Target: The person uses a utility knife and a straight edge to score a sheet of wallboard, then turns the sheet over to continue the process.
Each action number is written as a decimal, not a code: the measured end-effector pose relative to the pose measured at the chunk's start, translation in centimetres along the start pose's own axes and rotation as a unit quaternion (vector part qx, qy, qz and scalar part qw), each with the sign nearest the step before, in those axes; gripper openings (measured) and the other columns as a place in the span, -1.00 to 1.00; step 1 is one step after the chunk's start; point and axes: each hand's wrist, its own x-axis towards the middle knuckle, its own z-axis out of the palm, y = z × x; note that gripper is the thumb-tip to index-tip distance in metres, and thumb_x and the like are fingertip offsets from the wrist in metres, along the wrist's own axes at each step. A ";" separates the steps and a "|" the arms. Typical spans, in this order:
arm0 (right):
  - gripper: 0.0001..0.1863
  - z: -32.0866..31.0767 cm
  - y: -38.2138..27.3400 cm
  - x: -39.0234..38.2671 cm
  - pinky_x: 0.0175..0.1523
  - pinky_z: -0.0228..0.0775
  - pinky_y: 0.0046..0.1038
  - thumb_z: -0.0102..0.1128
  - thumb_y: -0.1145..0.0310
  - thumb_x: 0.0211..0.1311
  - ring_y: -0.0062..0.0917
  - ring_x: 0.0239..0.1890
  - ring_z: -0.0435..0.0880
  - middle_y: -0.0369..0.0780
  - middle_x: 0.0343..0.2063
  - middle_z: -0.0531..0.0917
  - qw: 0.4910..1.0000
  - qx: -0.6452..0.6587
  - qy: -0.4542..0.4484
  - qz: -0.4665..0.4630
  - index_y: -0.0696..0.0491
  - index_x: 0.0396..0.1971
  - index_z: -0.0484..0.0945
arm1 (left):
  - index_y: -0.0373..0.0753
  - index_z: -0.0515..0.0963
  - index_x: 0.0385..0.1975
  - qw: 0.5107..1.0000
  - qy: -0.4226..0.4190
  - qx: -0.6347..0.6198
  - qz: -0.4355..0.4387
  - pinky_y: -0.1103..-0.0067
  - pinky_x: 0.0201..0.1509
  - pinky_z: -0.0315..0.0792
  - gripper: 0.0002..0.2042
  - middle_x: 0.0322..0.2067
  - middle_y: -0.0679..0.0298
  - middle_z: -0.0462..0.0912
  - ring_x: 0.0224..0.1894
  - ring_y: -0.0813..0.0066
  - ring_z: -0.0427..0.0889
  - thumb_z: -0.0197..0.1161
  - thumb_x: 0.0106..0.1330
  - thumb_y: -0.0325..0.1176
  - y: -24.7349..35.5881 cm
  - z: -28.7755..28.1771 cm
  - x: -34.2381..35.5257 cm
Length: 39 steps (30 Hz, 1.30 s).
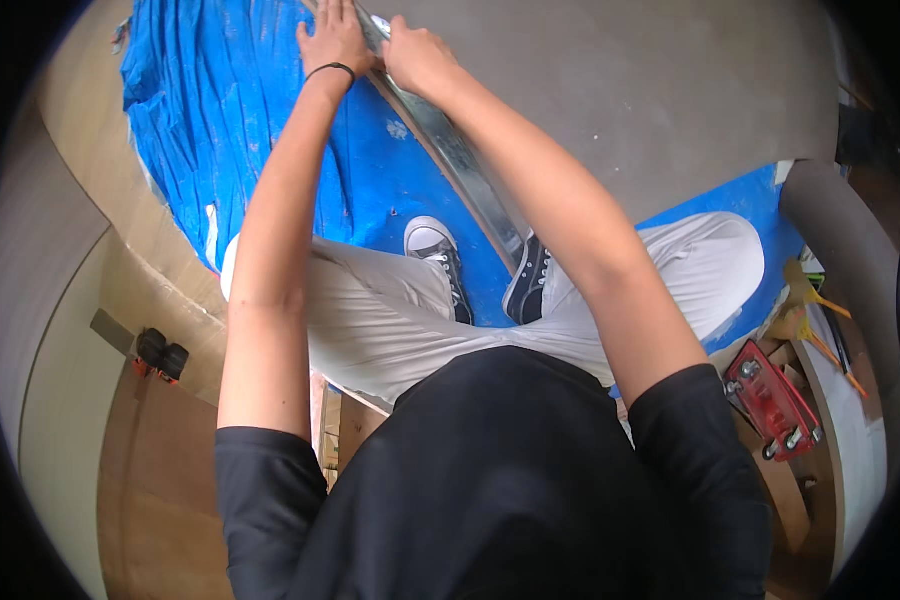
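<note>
My left hand (335,42) lies at the top of the view with its fingers stretched out, on or beside the upper end of a long narrow strip with a shiny grey face and a brown edge (455,160). Close by on the right, my right hand (417,58) is closed at the same strip, its thumb side toward the far end. Whatever it grips is hidden by the fingers. The strip slants from between my hands down to my shoes, along the side of a large grey panel (660,90).
A crumpled blue sheet (220,110) lies under the strip and my black-and-white sneakers (434,245). At the right are a red piece with casters (775,400) and orange-tipped sticks (840,350). Small black wheels (162,352) stand at the left, near pale boards (55,400).
</note>
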 end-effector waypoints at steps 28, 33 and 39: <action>-0.67 -0.9 4.9 -9.3 -0.18 0.42 0.11 -0.10 0.17 0.38 0.18 -0.31 0.60 0.20 -0.45 0.61 0.998 0.043 0.031 0.023 0.16 -0.11 0.31 | -0.29 -0.08 0.42 0.998 -0.053 0.044 -0.016 0.09 0.42 0.05 0.39 0.47 0.20 -0.11 0.49 0.32 -0.07 0.65 -0.53 0.05 1.9 -2.4 -0.2; -0.67 -0.4 2.4 -2.4 -0.12 0.42 0.10 -0.11 0.16 0.39 0.17 -0.25 0.61 0.19 -0.39 0.63 0.998 0.047 0.033 -0.012 0.14 -0.10 0.32 | -0.29 -0.03 0.41 0.999 -0.035 0.038 -0.010 0.09 0.41 0.06 0.31 0.46 0.18 -0.10 0.49 0.33 -0.06 0.62 -0.45 0.04 1.5 -1.9 -0.3; -0.67 0.3 0.8 -0.4 -0.08 0.40 0.07 -0.12 0.15 0.40 0.12 -0.21 0.61 0.15 -0.37 0.65 0.999 0.046 0.026 -0.013 0.13 -0.10 0.31 | -0.28 0.04 0.39 0.999 -0.001 0.033 -0.006 0.10 0.41 0.06 0.04 0.45 0.18 -0.06 0.48 0.35 -0.03 0.47 -0.11 -0.05 1.0 -0.7 -0.2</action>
